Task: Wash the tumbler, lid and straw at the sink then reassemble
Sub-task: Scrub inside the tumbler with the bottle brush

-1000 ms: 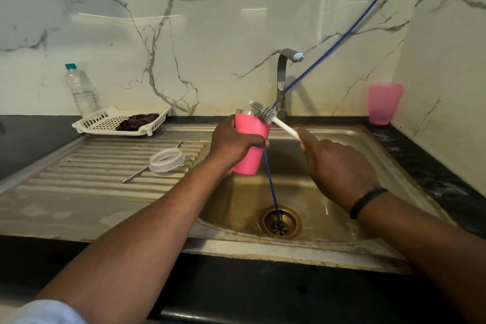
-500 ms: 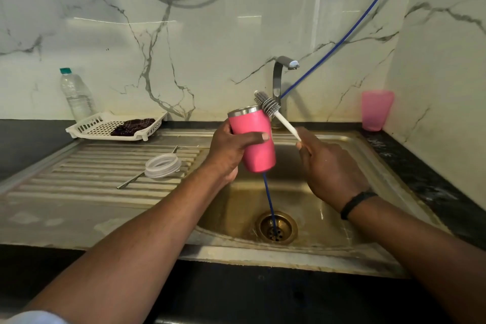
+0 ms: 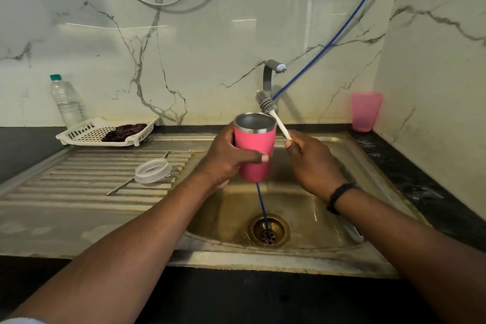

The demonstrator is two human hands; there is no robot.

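Brushing the tumbler over the sink

The left hand [image 3: 226,163] grips the pink tumbler [image 3: 254,150] upright above the basin; the right hand [image 3: 313,163] pinches the bottle brush [image 3: 273,114] just behind its rim. Tilt the mouth toward the bristles, then push straight inside.
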